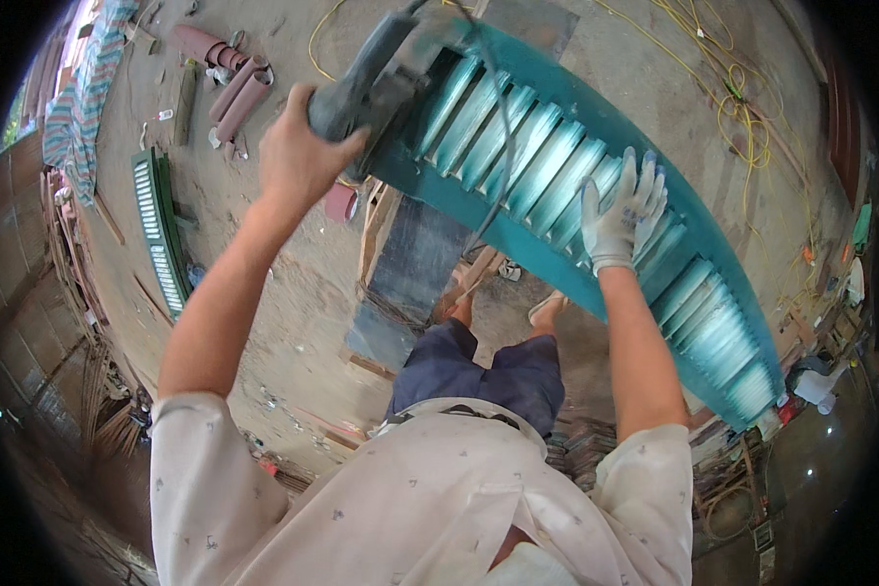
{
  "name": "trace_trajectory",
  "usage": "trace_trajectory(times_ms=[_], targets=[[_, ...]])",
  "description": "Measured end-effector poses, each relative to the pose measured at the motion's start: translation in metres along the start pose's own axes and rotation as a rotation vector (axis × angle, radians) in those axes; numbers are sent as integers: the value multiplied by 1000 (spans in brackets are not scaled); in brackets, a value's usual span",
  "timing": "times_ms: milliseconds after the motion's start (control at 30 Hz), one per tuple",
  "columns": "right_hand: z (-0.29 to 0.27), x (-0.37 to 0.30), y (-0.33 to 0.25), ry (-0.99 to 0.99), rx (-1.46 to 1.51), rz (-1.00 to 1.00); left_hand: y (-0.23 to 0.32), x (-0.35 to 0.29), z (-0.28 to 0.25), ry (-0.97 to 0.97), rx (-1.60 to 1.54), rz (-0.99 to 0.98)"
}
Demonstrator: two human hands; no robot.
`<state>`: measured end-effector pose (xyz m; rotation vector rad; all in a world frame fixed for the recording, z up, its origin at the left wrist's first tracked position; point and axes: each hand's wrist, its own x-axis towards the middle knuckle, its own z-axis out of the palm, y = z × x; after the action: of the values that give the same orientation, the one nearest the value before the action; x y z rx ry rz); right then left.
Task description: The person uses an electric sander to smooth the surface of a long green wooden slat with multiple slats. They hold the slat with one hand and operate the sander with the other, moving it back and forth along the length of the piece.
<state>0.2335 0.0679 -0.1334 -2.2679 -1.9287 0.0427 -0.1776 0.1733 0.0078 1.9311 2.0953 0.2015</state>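
Observation:
A large teal louvered shutter [689,186] with a curved far edge lies slanting across the view, its slats worn to pale streaks. My bare left hand [301,154] is wrapped round a dark grey angle grinder [359,83], whose head is over the shutter's left end. The grinder's working face is hidden beneath it. In a white glove, my right hand [627,213] rests on the slats with its fingers stretched out. A dark power cord [506,127] hangs across the slats between my hands.
A dark board [410,278] is below the shutter, near my feet. On the floor to the left are a smaller green louvered panel [156,230] and reddish-brown rolls [242,103]. Tangled yellow cord [747,122] lies at the far right.

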Motion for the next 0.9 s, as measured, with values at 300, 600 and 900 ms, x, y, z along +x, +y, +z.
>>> trace_trajectory(times_ms=[300,600,900], targets=[[3,-1,1,6,-46,2,55,118,37,93,21,227],[8,2,9,23,-22,-28,80,90,13,40,-84,107],[7,1,8,66,-7,-57,-19,-45,12,87,-153,-81]])
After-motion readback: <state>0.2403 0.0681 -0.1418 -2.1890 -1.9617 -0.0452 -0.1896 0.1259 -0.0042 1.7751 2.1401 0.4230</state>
